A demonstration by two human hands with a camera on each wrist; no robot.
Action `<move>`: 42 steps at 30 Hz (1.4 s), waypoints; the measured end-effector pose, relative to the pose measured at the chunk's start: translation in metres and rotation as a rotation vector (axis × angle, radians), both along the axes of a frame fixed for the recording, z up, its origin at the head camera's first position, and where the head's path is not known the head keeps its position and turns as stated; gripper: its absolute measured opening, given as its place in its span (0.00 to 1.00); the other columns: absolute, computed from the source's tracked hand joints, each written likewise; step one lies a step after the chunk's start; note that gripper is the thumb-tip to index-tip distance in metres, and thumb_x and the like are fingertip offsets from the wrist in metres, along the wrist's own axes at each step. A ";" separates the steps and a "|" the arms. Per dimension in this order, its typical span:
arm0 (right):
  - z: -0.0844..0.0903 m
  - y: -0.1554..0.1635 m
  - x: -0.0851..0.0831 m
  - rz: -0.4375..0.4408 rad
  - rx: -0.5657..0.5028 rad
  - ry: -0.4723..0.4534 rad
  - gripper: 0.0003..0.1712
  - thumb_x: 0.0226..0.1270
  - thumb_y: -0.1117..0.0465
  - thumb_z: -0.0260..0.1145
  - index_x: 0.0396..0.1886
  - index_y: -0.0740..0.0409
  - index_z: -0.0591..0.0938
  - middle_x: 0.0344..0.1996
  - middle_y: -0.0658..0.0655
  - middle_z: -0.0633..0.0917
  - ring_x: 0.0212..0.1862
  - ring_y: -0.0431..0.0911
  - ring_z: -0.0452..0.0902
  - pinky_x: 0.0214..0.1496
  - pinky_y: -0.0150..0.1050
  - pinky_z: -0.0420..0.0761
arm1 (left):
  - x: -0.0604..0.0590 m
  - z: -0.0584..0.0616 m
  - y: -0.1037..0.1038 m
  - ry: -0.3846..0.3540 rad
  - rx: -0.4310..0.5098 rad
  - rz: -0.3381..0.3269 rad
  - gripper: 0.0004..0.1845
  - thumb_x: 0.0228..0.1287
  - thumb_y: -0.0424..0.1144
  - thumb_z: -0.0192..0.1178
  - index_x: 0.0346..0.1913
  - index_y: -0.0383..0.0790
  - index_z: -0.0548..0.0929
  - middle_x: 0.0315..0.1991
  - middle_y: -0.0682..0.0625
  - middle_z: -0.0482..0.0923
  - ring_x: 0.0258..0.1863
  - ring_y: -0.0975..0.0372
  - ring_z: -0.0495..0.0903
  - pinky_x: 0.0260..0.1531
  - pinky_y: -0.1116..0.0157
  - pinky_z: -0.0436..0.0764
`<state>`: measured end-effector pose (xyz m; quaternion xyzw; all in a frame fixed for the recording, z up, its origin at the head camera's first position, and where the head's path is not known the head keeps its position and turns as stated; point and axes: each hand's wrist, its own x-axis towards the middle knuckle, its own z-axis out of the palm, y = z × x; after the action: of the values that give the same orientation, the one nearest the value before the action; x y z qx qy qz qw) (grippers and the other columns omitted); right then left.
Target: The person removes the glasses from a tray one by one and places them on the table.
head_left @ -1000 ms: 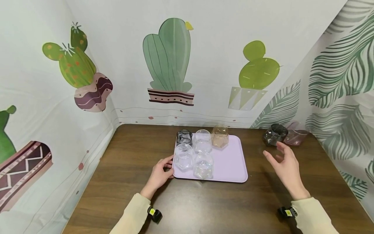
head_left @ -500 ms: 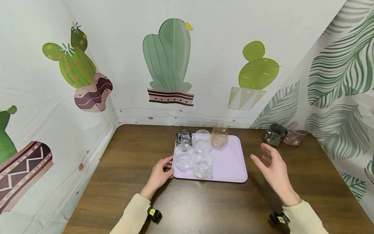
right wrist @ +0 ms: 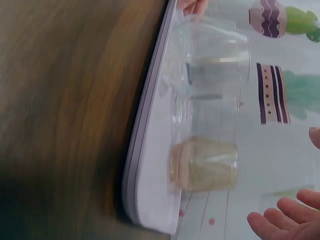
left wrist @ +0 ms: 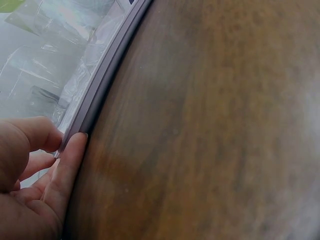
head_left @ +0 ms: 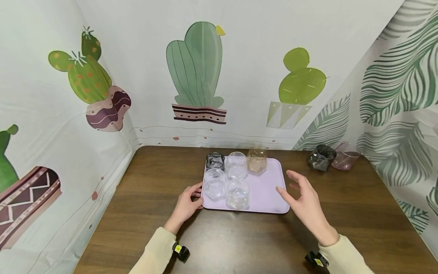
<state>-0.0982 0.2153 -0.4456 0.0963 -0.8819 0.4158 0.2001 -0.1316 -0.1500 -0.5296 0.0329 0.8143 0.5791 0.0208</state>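
Tray (head_left: 264,193) holds five glasses (head_left: 238,196); two glasses (head_left: 321,159) remain off, at its two o'clock. Left hand (head_left: 186,204) pinches tray; right hand (head_left: 305,203) spread, empty.

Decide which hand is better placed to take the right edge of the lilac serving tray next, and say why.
Probably the right hand: it holds nothing and is close to that edge of the lilac serving tray, while the left hand holds the opposite edge.

Looks like a fabric-screened indoor corner; cannot tell home from studio.
Shows in cactus-print fabric (head_left: 251,76) behind and left of the wooden table (head_left: 154,175), leaf-print fabric (head_left: 393,95) to its right.
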 end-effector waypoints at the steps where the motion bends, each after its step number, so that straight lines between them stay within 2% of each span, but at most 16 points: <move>1: 0.000 -0.003 0.000 0.005 -0.001 -0.011 0.35 0.53 0.57 0.72 0.61 0.59 0.71 0.55 0.57 0.76 0.52 0.50 0.76 0.52 0.21 0.76 | 0.000 0.000 0.000 0.005 -0.007 -0.001 0.31 0.49 0.21 0.56 0.60 0.41 0.75 0.43 0.41 0.73 0.40 0.54 0.77 0.21 0.67 0.86; 4: -0.002 -0.010 0.000 0.025 0.008 -0.034 0.35 0.54 0.55 0.72 0.61 0.57 0.71 0.56 0.55 0.76 0.51 0.49 0.77 0.51 0.28 0.80 | 0.000 -0.001 -0.001 0.011 -0.009 0.000 0.31 0.49 0.21 0.56 0.60 0.40 0.75 0.43 0.41 0.73 0.40 0.54 0.77 0.21 0.67 0.86; 7: -0.005 -0.019 -0.001 0.067 0.011 -0.021 0.35 0.54 0.56 0.72 0.61 0.58 0.70 0.56 0.56 0.75 0.53 0.49 0.76 0.51 0.36 0.81 | 0.000 -0.003 -0.001 0.013 -0.009 0.000 0.31 0.49 0.21 0.57 0.60 0.40 0.75 0.43 0.41 0.73 0.41 0.53 0.77 0.21 0.67 0.86; 12: -0.008 -0.032 -0.002 0.140 -0.007 0.004 0.35 0.53 0.56 0.72 0.61 0.58 0.70 0.57 0.56 0.75 0.56 0.50 0.72 0.53 0.42 0.80 | 0.001 -0.003 -0.001 0.004 0.002 -0.002 0.31 0.49 0.21 0.56 0.61 0.41 0.75 0.43 0.41 0.73 0.41 0.53 0.77 0.22 0.67 0.86; 18: -0.014 -0.046 -0.002 0.176 0.004 -0.015 0.36 0.53 0.53 0.72 0.62 0.52 0.70 0.58 0.53 0.74 0.56 0.47 0.73 0.54 0.44 0.80 | 0.001 -0.003 -0.001 0.003 0.010 0.000 0.31 0.49 0.21 0.56 0.60 0.40 0.75 0.43 0.41 0.73 0.41 0.52 0.77 0.22 0.67 0.86; 34: -0.030 -0.081 -0.011 0.289 0.043 -0.012 0.41 0.52 0.45 0.71 0.63 0.55 0.68 0.57 0.51 0.74 0.56 0.51 0.72 0.52 0.47 0.81 | 0.002 -0.001 -0.001 0.006 0.005 0.003 0.31 0.49 0.21 0.56 0.61 0.40 0.75 0.43 0.41 0.73 0.41 0.52 0.77 0.22 0.67 0.86; 42: -0.036 -0.093 -0.013 0.284 0.051 -0.021 0.44 0.50 0.46 0.73 0.64 0.59 0.66 0.57 0.58 0.74 0.55 0.54 0.73 0.51 0.46 0.81 | 0.000 -0.002 0.000 -0.005 0.014 0.005 0.32 0.49 0.20 0.57 0.60 0.41 0.75 0.43 0.42 0.73 0.41 0.53 0.77 0.22 0.67 0.86</move>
<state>-0.1110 0.1227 -0.4821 0.2209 -0.8718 0.4183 0.1274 -0.1320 -0.1503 -0.5312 0.0296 0.8102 0.5850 0.0211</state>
